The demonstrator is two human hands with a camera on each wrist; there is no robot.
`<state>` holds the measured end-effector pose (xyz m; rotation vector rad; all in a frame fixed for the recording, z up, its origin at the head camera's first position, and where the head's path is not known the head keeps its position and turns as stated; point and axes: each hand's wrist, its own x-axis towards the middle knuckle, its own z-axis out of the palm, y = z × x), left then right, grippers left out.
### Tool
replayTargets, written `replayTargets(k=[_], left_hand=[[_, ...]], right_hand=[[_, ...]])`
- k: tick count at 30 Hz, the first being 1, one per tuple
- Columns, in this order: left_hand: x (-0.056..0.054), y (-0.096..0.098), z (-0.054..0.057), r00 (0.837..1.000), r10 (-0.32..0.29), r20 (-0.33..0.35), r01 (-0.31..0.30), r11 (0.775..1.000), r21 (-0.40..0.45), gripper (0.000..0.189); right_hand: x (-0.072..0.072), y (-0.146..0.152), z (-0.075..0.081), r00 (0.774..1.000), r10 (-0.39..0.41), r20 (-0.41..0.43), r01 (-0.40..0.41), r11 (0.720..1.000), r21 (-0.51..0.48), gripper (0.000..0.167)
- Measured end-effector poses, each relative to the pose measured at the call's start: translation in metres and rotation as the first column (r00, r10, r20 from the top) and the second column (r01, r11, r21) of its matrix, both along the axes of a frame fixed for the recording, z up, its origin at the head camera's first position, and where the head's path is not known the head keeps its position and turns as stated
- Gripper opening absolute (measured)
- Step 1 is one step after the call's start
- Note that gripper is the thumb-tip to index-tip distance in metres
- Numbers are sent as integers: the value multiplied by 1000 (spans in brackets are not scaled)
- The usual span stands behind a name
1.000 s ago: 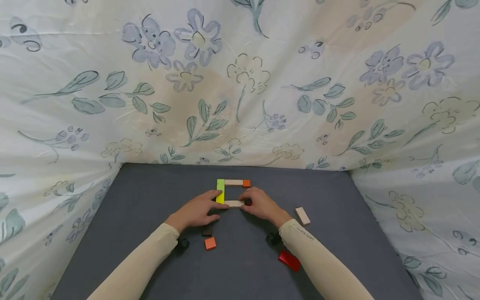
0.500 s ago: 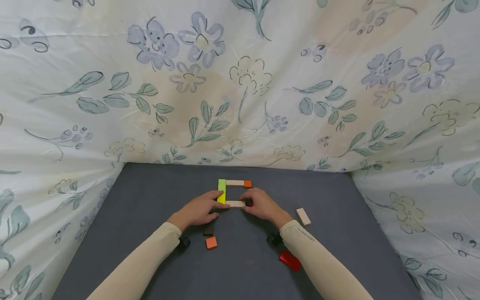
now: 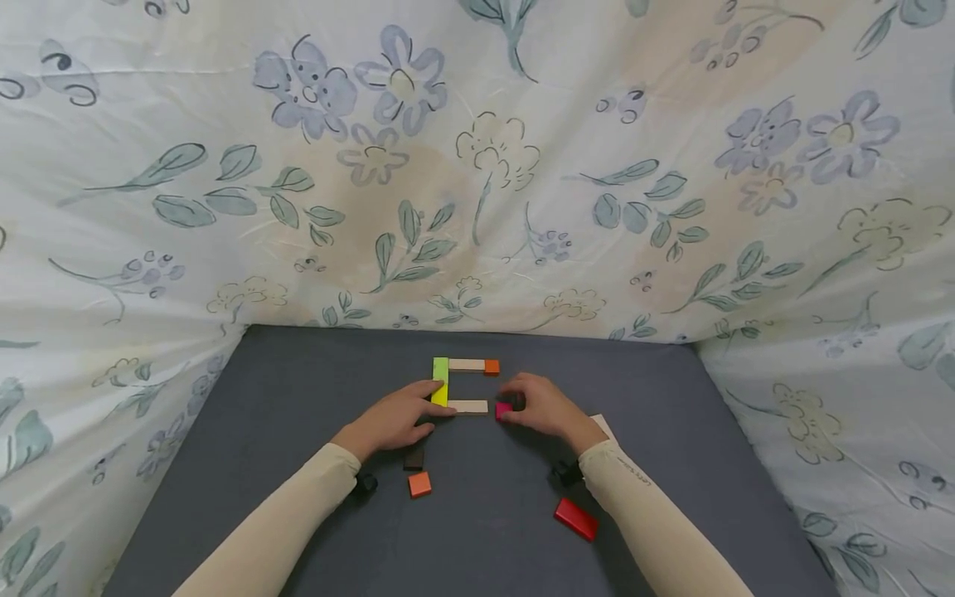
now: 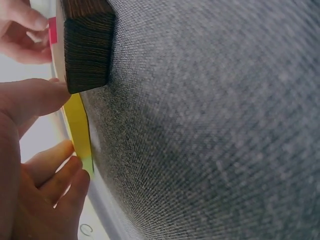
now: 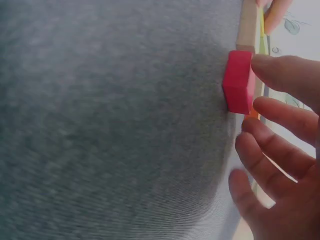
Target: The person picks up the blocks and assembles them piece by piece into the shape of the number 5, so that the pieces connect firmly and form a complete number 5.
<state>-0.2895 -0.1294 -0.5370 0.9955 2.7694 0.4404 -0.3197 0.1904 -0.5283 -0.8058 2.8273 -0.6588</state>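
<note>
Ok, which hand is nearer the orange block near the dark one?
Left. The left hand is just beyond the orange block and slightly left; the right hand is farther, beyond it and well right, by the pink block.

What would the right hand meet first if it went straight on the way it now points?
Most likely the pink block, which lies right at the right hand; whether they touch is hard to tell. Beyond it, across a gap, comes the pale block by the left hand.
</note>
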Motion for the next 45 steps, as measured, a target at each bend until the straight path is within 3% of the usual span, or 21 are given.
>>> replayTargets(k=[11,25,45], left_hand=[[0,1,1,1000,1,0,-1,1000,-4,46],[1,0,2,1000,6,-2,-6,1000,1,45],[-1,0,-3,1000,9,-3,-9,1000,7,45]], right_hand=[[2,-1,-7,999,44,-21,-44,999,-10,31],[1,-6,-1,1000,28,9,-28,999,-25,25],[-5,-15,-5,999,47,-2,-47,999,-27,25]])
